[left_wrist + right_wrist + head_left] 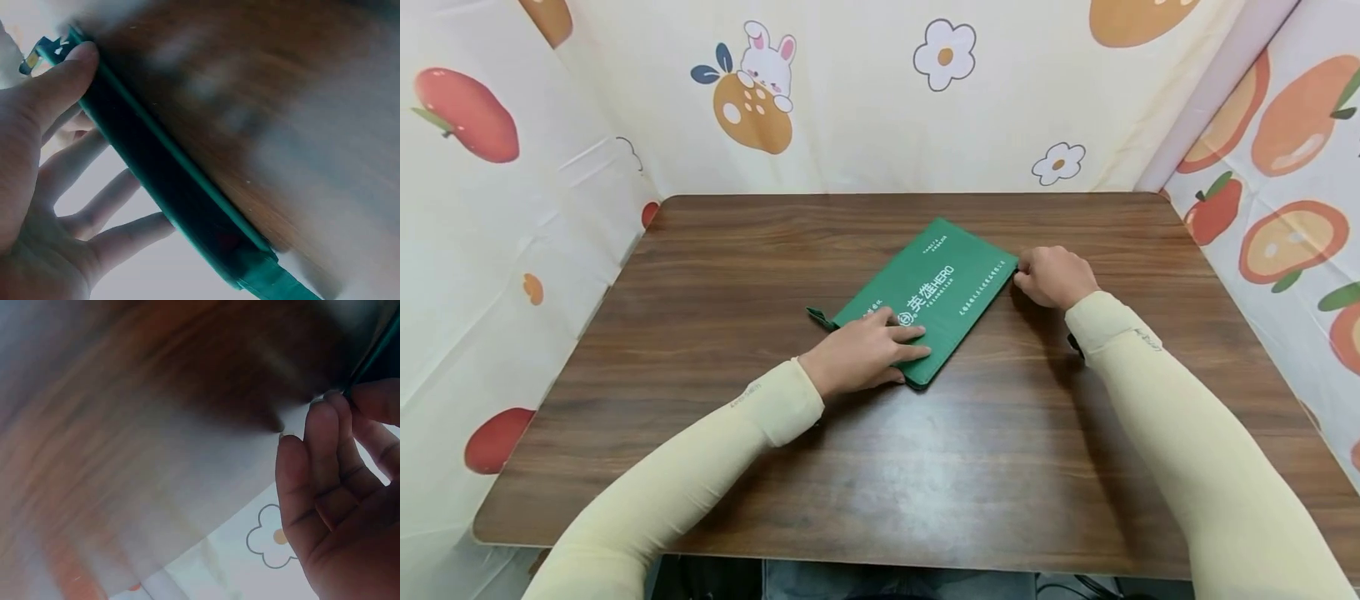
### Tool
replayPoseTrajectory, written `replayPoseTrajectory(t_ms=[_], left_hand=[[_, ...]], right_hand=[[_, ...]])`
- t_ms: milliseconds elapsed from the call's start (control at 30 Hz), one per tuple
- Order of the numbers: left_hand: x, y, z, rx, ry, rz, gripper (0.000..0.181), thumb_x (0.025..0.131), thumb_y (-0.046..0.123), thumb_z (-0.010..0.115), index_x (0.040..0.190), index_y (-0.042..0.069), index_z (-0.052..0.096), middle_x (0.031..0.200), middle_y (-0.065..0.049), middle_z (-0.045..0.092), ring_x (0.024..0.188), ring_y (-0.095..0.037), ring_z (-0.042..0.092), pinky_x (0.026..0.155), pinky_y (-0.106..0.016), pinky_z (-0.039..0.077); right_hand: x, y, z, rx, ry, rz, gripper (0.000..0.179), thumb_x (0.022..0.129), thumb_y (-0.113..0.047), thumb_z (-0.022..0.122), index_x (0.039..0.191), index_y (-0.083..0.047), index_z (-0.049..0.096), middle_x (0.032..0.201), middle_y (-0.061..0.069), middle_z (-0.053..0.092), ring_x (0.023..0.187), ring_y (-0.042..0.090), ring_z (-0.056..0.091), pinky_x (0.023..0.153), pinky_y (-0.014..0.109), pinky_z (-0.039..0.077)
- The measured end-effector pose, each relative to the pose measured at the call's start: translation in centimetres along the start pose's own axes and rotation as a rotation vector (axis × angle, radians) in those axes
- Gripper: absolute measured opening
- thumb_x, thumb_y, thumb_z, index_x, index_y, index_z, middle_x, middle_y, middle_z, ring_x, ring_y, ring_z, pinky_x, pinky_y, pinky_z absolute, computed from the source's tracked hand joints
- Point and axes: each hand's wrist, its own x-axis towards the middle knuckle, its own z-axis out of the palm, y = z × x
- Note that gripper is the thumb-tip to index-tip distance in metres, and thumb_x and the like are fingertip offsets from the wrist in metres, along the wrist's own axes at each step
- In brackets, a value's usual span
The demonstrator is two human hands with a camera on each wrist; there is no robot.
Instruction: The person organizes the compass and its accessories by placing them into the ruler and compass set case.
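A flat green pouch [958, 271] with white lettering, including the word HERO, lies at a slant on the table. My left hand [868, 350] rests on its near left end, fingers spread and fairly straight over the top. In the left wrist view the thumb [84, 59] presses against the pouch's dark side [162, 169]. A small green loop [822, 317] sticks out at the left corner. At the far right corner my right hand [1056, 275] pinches the edge with thumb and fingertips. Whether a zipper pull sits in that pinch is hidden.
The brown wood-grain table [722, 275] is backed by a pale curtain [865, 108] printed with fruit and flowers. More printed cloth hangs at the left and right. Both forearms, in cream sleeves [692, 467], reach in from the table's front edge.
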Motion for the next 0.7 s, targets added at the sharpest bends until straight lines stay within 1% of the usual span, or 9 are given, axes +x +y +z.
replayPoseTrajectory(t_ms=[33, 100, 200, 300, 367, 500, 600, 700], left_hand=[[0.0, 0.0, 0.2, 0.002, 0.012, 0.0, 0.051, 0.092, 0.033, 0.075, 0.14, 0.023, 0.061, 0.146, -0.004, 0.054, 0.111, -0.03, 0.052, 0.103, -0.047, 0.044], [0.0, 0.0, 0.4, 0.012, 0.026, -0.005, 0.051, 0.092, 0.035, 0.074, 0.14, 0.025, 0.061, 0.146, -0.004, 0.054, 0.11, -0.028, 0.052, 0.1, -0.044, 0.047], [0.1, -0.2, 0.6, 0.013, 0.037, -0.019, 0.051, 0.092, 0.036, 0.073, 0.14, 0.025, 0.061, 0.147, -0.003, 0.053, 0.109, -0.028, 0.052, 0.09, -0.04, 0.052], [0.2, -0.3, 0.6, 0.017, 0.041, -0.041, 0.051, 0.093, 0.037, 0.072, 0.141, 0.026, 0.06, 0.148, -0.003, 0.052, 0.107, -0.027, 0.052, 0.08, -0.036, 0.055], [0.3, -0.3, 0.5, 0.018, 0.042, -0.054, 0.05, 0.093, 0.038, 0.072, 0.141, 0.027, 0.06, 0.148, -0.002, 0.052, 0.106, -0.027, 0.052, 0.076, -0.034, 0.054], [0.5, -0.4, 0.5, 0.015, 0.038, -0.071, 0.05, 0.093, 0.039, 0.071, 0.141, 0.028, 0.06, 0.147, -0.001, 0.053, 0.106, -0.026, 0.052, 0.074, -0.033, 0.054], [0.6, -0.4, 0.6, 0.01, 0.039, -0.074, 0.051, 0.093, 0.039, 0.072, 0.141, 0.027, 0.06, 0.147, 0.0, 0.053, 0.107, -0.026, 0.052, 0.072, -0.033, 0.054], [0.6, -0.4, 0.8, 0.008, 0.043, -0.07, 0.051, 0.094, 0.039, 0.071, 0.141, 0.025, 0.06, 0.147, -0.001, 0.053, 0.11, -0.027, 0.053, 0.073, -0.034, 0.055]], right_hand=[[0.1, 0.0, 0.0, -0.001, 0.003, -0.001, 0.016, 0.096, -0.02, 0.056, 0.093, -0.006, 0.064, 0.086, 0.015, 0.065, 0.074, 0.034, 0.057, 0.064, 0.052, 0.048], [0.0, -0.1, 0.1, 0.003, 0.006, 0.004, 0.015, 0.096, -0.02, 0.056, 0.092, -0.006, 0.063, 0.085, 0.014, 0.063, 0.074, 0.034, 0.056, 0.063, 0.051, 0.047], [-0.3, -0.4, 0.4, 0.014, 0.021, -0.007, 0.012, 0.097, -0.019, 0.057, 0.093, -0.009, 0.062, 0.081, 0.011, 0.061, 0.074, 0.032, 0.054, 0.063, 0.049, 0.045], [-0.9, -1.1, 0.6, 0.038, 0.034, -0.05, 0.009, 0.097, -0.017, 0.058, 0.093, -0.011, 0.062, 0.077, 0.007, 0.058, 0.072, 0.029, 0.054, 0.063, 0.048, 0.045], [-1.3, -1.8, 0.8, 0.047, 0.038, -0.088, 0.01, 0.097, -0.017, 0.057, 0.089, -0.013, 0.061, 0.072, 0.005, 0.055, 0.069, 0.027, 0.052, 0.061, 0.045, 0.043], [-2.1, -3.0, 1.2, 0.047, 0.055, -0.142, 0.016, 0.096, -0.016, 0.056, 0.08, -0.015, 0.056, 0.064, 0.002, 0.048, 0.062, 0.022, 0.048, 0.055, 0.04, 0.039], [-2.4, -3.3, 1.6, 0.043, 0.073, -0.151, 0.02, 0.095, -0.014, 0.056, 0.075, -0.014, 0.051, 0.061, 0.002, 0.043, 0.059, 0.021, 0.045, 0.054, 0.038, 0.035], [-2.6, -3.3, 1.8, 0.045, 0.095, -0.15, 0.021, 0.093, -0.012, 0.056, 0.073, -0.015, 0.049, 0.061, 0.001, 0.041, 0.059, 0.02, 0.043, 0.054, 0.036, 0.034]])
